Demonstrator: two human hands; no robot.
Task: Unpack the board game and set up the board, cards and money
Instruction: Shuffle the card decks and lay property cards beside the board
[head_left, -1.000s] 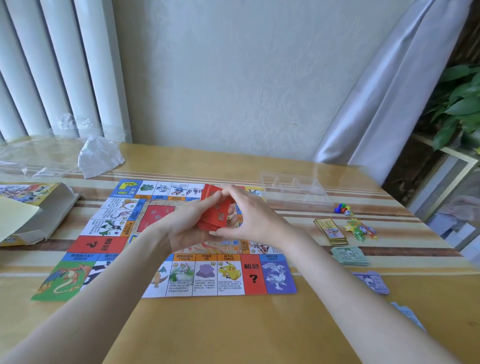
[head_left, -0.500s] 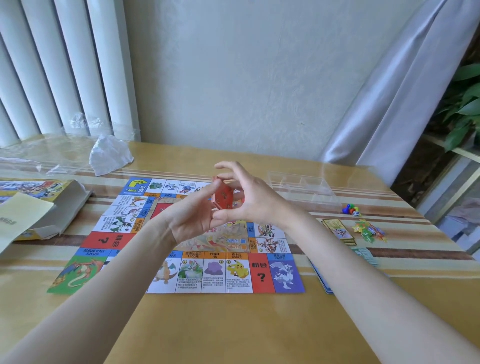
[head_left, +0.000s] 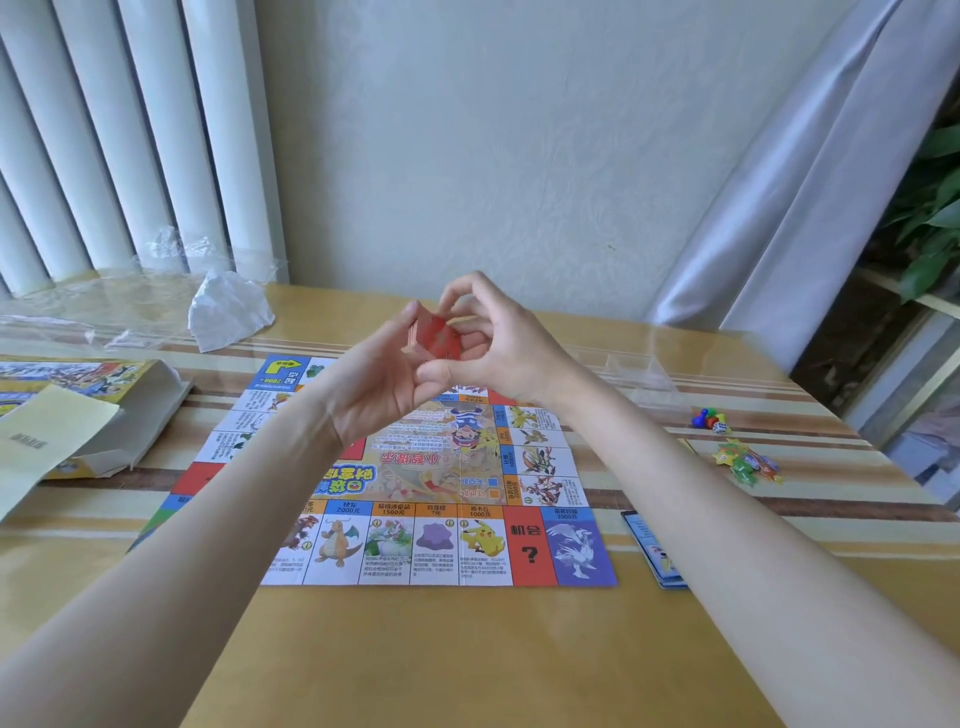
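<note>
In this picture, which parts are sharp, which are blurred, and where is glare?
Head view: the board print is sharp; the red cards in the left hand and right hand are slightly soft; daylight glares on the plastic wrap and table; the wide lens bends the edges.

Readable print on the game board (head_left: 441, 519)

Along the near edge of the board, the orange price strips read "2000元", "1500元", "?元" and "1000元", and the strip over the purple corner square reads "2000元". The red square beside that corner carries the characters "机会" and a large black "?". On the right column one strip shows "1000元" and another "2000元", both turned sideways. The blue far-left corner has a yellow arrow and "2000元", seen upside down. The big characters in the middle are upside down; I cannot read them surely. The other print is too small.
</note>
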